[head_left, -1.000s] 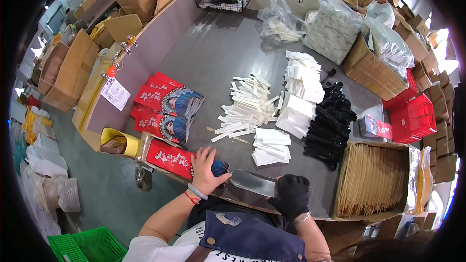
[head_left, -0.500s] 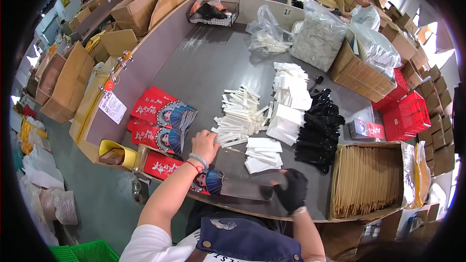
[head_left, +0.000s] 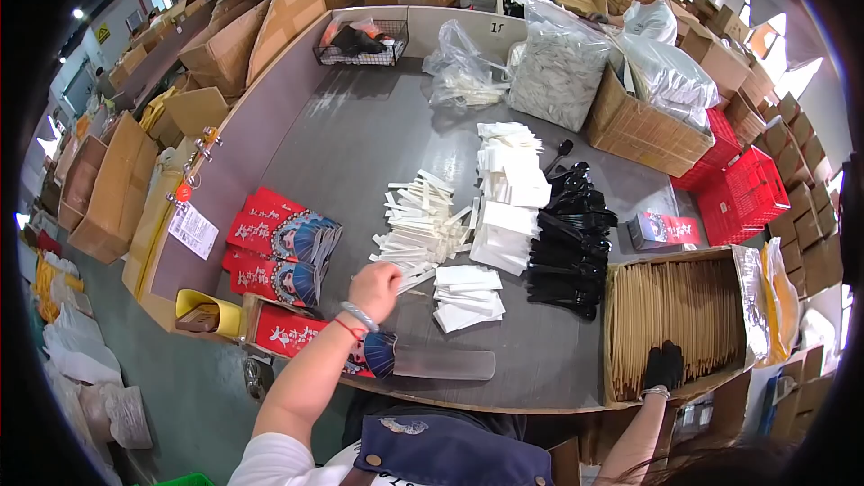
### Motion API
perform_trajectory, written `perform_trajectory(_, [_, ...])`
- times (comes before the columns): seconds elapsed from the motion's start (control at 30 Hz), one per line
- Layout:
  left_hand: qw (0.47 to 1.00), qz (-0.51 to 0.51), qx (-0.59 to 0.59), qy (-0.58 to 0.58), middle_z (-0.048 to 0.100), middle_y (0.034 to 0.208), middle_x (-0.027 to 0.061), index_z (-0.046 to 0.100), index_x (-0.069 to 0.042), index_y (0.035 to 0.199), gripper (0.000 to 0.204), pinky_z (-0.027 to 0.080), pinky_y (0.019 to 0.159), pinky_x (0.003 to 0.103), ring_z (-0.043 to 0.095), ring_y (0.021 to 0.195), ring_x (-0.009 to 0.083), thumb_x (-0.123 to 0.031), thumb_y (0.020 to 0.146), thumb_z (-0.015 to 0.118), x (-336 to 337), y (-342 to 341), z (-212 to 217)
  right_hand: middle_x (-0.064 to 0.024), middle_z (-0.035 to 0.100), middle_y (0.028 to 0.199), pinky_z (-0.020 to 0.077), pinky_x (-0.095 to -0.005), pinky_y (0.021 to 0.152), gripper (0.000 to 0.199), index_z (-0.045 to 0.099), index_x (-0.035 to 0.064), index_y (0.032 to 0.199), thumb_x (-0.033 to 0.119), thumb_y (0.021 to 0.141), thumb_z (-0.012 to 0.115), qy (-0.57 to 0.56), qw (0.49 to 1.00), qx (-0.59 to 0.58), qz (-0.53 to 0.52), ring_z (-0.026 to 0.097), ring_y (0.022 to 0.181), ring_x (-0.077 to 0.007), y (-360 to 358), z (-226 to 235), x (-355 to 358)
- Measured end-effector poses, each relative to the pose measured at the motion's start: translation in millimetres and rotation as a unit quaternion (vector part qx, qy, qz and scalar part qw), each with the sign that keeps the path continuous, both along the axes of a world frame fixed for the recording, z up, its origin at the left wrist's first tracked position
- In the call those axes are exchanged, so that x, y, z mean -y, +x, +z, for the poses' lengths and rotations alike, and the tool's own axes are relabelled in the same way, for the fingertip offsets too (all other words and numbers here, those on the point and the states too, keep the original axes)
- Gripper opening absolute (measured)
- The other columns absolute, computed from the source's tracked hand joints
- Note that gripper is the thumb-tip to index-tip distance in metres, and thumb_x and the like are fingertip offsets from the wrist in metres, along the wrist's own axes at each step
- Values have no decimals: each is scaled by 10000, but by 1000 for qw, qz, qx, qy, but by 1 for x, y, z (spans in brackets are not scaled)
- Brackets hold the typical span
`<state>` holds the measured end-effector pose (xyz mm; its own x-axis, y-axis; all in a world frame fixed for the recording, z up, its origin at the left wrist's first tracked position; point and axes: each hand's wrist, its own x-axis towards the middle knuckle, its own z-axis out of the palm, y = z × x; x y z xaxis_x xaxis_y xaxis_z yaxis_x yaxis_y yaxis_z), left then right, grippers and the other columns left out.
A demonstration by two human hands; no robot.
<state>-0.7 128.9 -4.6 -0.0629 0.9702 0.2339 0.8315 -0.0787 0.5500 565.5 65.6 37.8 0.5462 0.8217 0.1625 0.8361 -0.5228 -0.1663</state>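
My left hand [head_left: 373,288] reaches over the grey table [head_left: 360,144] to the near edge of a loose pile of thin white paper-wrapped sticks [head_left: 423,220], fingers curled at them. My right hand [head_left: 664,365], in a black glove, rests on the brown sticks packed in a cardboard box [head_left: 675,324] at the right. A red printed sleeve with a clear end [head_left: 378,355] lies flat at the table's front edge, between the two arms. Small white folded packets [head_left: 468,292] lie just right of the left hand.
Stacks of red printed sleeves [head_left: 279,252] lie at the left. White napkin stacks [head_left: 508,189] and black plastic cutlery [head_left: 571,238] fill the middle. Clear bags [head_left: 558,72], a wire basket [head_left: 360,40], cardboard boxes and red crates [head_left: 747,193] ring the table. A person [head_left: 643,0] works at the far side.
My left hand left the red sleeve at the front edge and moved forward to the white stick pile. My gloved right hand swung right, off the sleeve, onto the box of brown sticks.
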Motion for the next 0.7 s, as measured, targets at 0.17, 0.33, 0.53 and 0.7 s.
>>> perform_trajectory(0.17, [990,-138,-18,-25,613,935,122,655,-84,920,149,466,825,406,573,940,331,-150,787,672,-31,58,-7,-217,628,1129,459,-390,949,296,616,-46,1086,170,889,570,-68,997,23,-23,591,1087,-342,0,1,-5])
perform_trajectory(0.33, [985,-100,-85,-109,580,1114,98,667,-111,1009,337,473,878,446,554,1053,317,-342,766,710,-42,72,-15,-219,617,1146,455,-407,947,309,596,-61,1127,125,884,551,67,994,-60,-69,573,1104,-358,19,-27,6])
perform_trajectory(0.53, [967,-97,-116,-205,571,1168,111,669,-121,1085,460,462,909,442,526,1116,305,-400,725,738,-46,63,4,-206,621,1103,449,-383,943,286,563,-59,1168,73,923,498,191,973,-127,27,586,1056,-345,-35,-1,-15])
perform_trajectory(0.7, [978,-128,-79,-147,628,1020,134,636,-95,1018,412,478,837,434,591,972,325,-329,702,760,-45,73,5,-211,616,908,484,-406,749,164,609,-10,1006,97,884,588,209,950,-130,194,608,882,-392,-129,18,-76])
